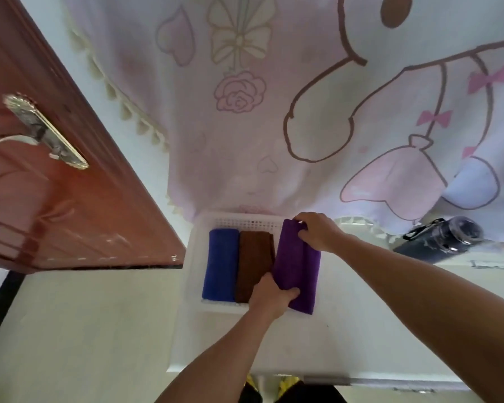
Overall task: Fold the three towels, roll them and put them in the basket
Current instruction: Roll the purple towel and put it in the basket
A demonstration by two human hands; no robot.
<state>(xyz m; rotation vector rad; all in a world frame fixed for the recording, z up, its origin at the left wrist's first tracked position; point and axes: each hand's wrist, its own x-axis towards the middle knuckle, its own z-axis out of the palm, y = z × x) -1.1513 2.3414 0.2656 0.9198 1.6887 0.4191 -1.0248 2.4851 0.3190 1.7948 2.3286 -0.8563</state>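
A white plastic basket stands on a white table. Inside it lie a rolled blue towel at the left and a rolled brown towel beside it. A rolled purple towel is at the basket's right side, slightly tilted, its near end over the front rim. My left hand grips the purple roll's near end. My right hand holds its far end from above.
A dark bottle lies on its side to the right of the basket. A pink cartoon-print cloth hangs behind. A brown door with a metal handle stands open at the left. The white table edge runs near me.
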